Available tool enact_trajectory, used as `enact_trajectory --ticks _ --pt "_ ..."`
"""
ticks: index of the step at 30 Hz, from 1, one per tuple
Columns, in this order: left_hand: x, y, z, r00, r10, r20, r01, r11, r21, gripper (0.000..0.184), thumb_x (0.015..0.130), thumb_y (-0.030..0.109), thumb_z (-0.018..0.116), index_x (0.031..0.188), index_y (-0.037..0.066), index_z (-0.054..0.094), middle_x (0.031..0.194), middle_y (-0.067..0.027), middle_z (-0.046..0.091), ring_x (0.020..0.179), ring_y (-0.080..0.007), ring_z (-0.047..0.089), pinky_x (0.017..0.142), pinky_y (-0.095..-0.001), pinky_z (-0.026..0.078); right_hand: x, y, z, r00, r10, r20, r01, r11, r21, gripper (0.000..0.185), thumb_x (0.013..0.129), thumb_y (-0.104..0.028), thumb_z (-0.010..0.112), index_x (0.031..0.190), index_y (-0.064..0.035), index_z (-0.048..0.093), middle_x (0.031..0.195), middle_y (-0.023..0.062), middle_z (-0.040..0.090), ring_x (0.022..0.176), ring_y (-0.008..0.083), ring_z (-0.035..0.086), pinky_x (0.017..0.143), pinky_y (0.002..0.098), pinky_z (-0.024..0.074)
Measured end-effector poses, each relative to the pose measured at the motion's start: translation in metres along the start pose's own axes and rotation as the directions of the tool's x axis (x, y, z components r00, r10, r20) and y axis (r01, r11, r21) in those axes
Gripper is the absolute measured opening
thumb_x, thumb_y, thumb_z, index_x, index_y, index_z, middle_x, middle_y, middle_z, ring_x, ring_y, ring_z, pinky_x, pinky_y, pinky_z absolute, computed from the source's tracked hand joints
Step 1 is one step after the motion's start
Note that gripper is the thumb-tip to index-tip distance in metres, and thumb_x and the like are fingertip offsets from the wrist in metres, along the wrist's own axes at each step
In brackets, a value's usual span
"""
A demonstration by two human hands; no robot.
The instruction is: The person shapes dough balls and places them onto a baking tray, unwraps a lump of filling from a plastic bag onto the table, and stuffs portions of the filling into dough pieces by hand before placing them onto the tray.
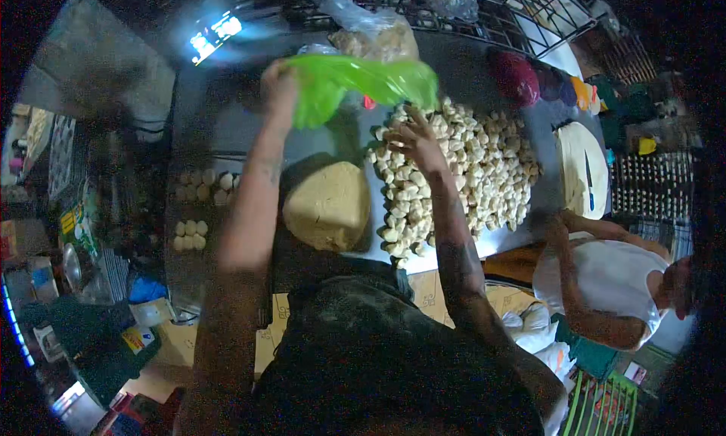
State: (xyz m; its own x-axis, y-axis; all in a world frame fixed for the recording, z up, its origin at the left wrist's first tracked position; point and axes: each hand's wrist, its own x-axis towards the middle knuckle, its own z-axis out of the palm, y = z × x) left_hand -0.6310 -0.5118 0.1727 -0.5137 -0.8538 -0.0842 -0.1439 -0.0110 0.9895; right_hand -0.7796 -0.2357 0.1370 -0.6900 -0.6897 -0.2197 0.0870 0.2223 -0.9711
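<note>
Green plastic (pixel 321 84) looked light, limp, slippery; edges suited holding | left hand (pixel 280 86) gripped one end | right hand (pixel 420 147): grasp undetermined

The person wears a dark shirt (pixel 355 353), close to black, that covers the chest and belly. Pale, powdery smudges (pixel 333 294) spread over its front, thickest towards the lower end, and the cloth shows soft creases there. The arms are bare along the forearms, and the left hand (pixel 280 89) and right hand (pixel 417 142) are both bare too. Small, dark line markings, probably a tattoo, show on the left forearm (pixel 265 183), just below the wrist. The right forearm (pixel 451 217) bears darker, patchy markings, but their pattern is too dim and grainy to read.
</note>
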Motion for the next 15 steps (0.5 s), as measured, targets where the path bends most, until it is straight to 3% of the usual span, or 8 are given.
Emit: enact_trajectory --ticks 2,4,5,8,9,10,12,15 --pt "0.006 -0.007 -0.014 0.995 -0.102 0.006 0.101 0.971 -0.215 0.028 0.089 0.016 0.062 0.113 0.002 0.066 0.103 -0.0109 0.07 0.095 -0.0254 0.067 0.084 -0.0372 0.053 -0.005 -0.001 0.021 0.998 0.03 0.046 -0.042 0.96 0.275 0.038 0.095 -0.019 0.065 0.128 -0.0023 0.056 0.119 0.012 0.064 0.106 0.0214 0.063 0.086 0.036 0.0541" --pt "0.012 -0.01 -0.028 0.961 -0.262 0.089 0.262 0.753 -0.603 0.027 0.09 0.02 0.06 0.108 0.001 0.065 0.096 -0.0107 0.071 0.084 -0.0238 0.07 0.073 -0.0373 0.056 -0.004 0.05 0.041 0.994 -0.072 0.082 0.058 0.985 0.162 0.039 0.095 -0.019 0.065 0.129 -0.0031 0.055 0.121 0.0128 0.063 0.107 0.0221 0.063 0.089 0.036 0.0538" --pt "0.017 -0.017 -0.033 0.962 -0.259 0.083 0.256 0.757 -0.601 0.027 0.09 0.02 0.06 0.108 0.001 0.065 0.096 -0.0107 0.071 0.084 -0.0238 0.07 0.073 -0.0373 0.056 -0.011 0.056 0.054 0.979 -0.169 0.116 0.165 0.985 0.046 0.039 0.094 -0.018 0.065 0.129 -0.0039 0.055 0.123 0.0136 0.062 0.109 0.0229 0.063 0.091 0.0361 0.0534" --pt "0.024 -0.044 -0.04 0.907 -0.282 0.312 0.373 0.883 -0.284 0.035 0.093 0.028 0.062 0.115 0.002 0.064 0.113 -0.0115 0.068 0.105 -0.0263 0.064 0.09 -0.0393 0.051 -0.053 0.051 0.073 0.965 -0.155 0.211 0.177 0.98 -0.088 0.038 0.093 -0.016 0.065 0.128 -0.0031 0.056 0.127 0.0149 0.06 0.112 0.0253 0.062 0.095 0.0382 0.0512" --pt "0.02 -0.054 -0.04 0.909 -0.283 0.306 0.371 0.883 -0.288 0.035 0.093 0.028 0.062 0.115 0.002 0.064 0.113 -0.0115 0.068 0.105 -0.0263 0.064 0.09 -0.0393 0.051 -0.064 0.05 0.075 0.953 -0.177 0.244 0.245 0.926 -0.286 0.043 0.093 -0.02 0.064 0.131 -0.003 0.053 0.131 0.0181 0.056 0.119 0.0293 0.057 0.101 0.0414 0.0473" --pt "0.007 -0.063 -0.037 0.988 -0.127 0.09 0.132 0.99 -0.046 0.037 0.093 0.029 0.062 0.117 0.001 0.063 0.115 -0.0122 0.067 0.107 -0.0263 0.064 0.093 -0.0392 0.05 -0.074 0.048 0.077 0.941 -0.192 0.28 0.308 0.828 -0.468 0.049 0.094 -0.024 0.064 0.135 -0.0028 0.051 0.135 0.0212 0.051 0.126 0.0332 0.052 0.106 0.0445 0.0433" --pt "-0.033 -0.061 -0.029 0.923 0.348 -0.161 -0.213 0.815 0.54 0.042 0.095 0.031 0.061 0.122 -0.001 0.061 0.118 -0.0136 0.066 0.111 -0.0263 0.062 0.098 -0.0391 0.047 -0.097 0.039 0.081 0.932 -0.262 0.252 0.357 0.786 -0.505 0.053 0.092 -0.027 0.065 0.138 -0.0043 0.048 0.139 0.023 0.047 0.128 0.0378 0.048 0.107 0.0469 0.0408" --pt "-0.145 -0.075 -0.036 0.998 0.057 0.022 -0.061 0.934 0.353 0.057 0.095 0.036 0.061 0.137 -0.002 0.049 0.134 -0.0161 0.057 0.125 -0.0287 0.054 0.106 -0.0392 0.04 -0.129 0.038 0.088 0.904 -0.392 0.17 0.412 0.696 -0.588 0.063 0.089 -0.032 0.067 0.144 -0.0073 0.044 0.147 0.0264 0.038 0.133 0.0469 0.039 0.109 0.0517 0.0357"
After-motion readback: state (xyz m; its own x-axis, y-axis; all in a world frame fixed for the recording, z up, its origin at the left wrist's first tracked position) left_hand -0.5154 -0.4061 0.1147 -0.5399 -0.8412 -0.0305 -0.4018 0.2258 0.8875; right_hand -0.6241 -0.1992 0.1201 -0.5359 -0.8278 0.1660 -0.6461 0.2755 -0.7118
